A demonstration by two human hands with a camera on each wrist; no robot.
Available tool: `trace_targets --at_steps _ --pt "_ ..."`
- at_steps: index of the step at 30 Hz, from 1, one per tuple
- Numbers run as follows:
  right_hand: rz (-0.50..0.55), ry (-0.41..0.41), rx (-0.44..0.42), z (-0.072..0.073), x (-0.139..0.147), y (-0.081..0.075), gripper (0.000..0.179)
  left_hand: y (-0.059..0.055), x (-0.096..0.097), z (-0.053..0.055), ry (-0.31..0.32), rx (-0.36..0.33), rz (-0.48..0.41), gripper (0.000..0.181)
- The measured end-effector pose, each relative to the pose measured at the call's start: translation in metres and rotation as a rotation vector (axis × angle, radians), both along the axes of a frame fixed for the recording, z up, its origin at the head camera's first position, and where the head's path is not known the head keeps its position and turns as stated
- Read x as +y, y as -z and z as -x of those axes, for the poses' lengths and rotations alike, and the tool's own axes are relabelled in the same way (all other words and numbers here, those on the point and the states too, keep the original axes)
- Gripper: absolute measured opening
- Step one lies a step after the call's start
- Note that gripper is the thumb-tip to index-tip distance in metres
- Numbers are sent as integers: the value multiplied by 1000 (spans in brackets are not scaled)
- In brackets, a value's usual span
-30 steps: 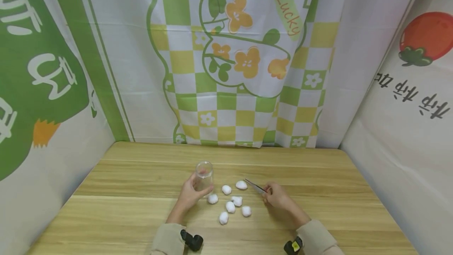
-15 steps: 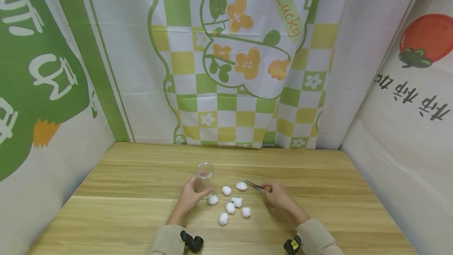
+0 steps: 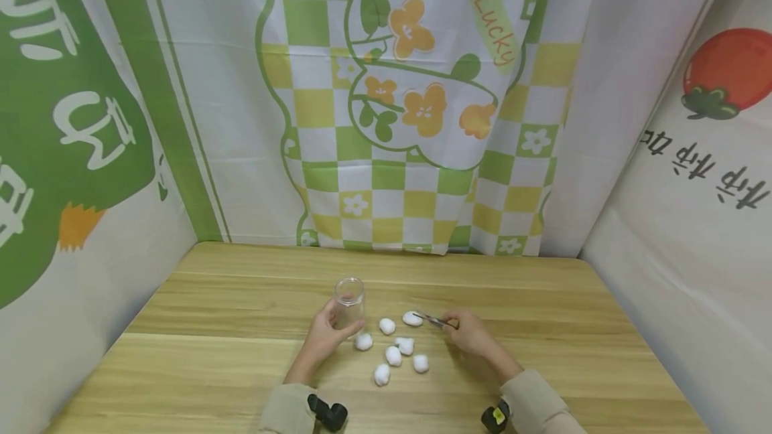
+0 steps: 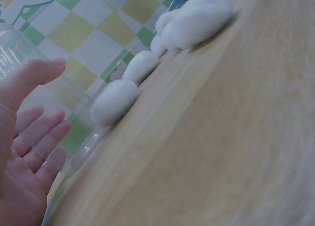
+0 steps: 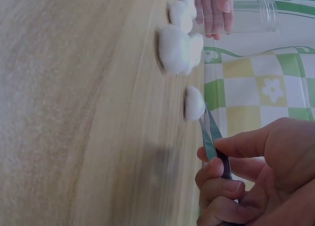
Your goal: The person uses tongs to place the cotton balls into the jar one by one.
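Seven cotton balls (image 3: 393,355) are lying loose; left fingers (image 4: 50,142) are gripping clear jar (image 3: 352,310), ten o'clock; right fingers (image 5: 216,189) are pinching tweezers (image 5: 206,141), two o'clock.

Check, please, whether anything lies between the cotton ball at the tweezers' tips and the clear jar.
Nothing visible stands between the tweezers and that ball. At table level toward the clear jar, however, a second cotton ball lies in between, and a third ball lies close to the jar's base.
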State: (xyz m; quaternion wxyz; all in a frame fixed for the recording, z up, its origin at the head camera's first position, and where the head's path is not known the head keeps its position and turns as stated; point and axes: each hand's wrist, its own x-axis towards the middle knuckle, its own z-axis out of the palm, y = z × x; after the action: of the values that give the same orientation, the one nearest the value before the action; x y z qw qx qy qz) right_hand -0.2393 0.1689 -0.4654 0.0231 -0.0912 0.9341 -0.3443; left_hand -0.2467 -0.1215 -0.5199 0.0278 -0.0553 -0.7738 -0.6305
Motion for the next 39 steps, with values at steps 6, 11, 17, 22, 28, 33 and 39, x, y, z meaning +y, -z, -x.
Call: trace_targets --at_steps 6,11,17,22,28,33,39 --pt "-39 -15 6 1 -1 2 15 0 1 -1 -6 -14 -8 63" --pt "-74 -34 -6 2 -2 6 15 0 1 -1 -4 -17 -10 64" --pt "-91 -26 -12 2 -3 8 13 -1 1 -1 0 -16 -17 64" --pt "-93 -9 -8 2 -4 8 12 -2 1 -2 -2 -11 -7 62" --pt "-117 13 4 2 -3 8 13 -2 1 -2 -3 -12 -3 64" --pt "-134 28 32 2 -2 6 13 -3 2 -2 -7 -21 1 64" --pt "-115 33 43 1 -2 1 13 -2 1 -2 -10 -22 3 63"
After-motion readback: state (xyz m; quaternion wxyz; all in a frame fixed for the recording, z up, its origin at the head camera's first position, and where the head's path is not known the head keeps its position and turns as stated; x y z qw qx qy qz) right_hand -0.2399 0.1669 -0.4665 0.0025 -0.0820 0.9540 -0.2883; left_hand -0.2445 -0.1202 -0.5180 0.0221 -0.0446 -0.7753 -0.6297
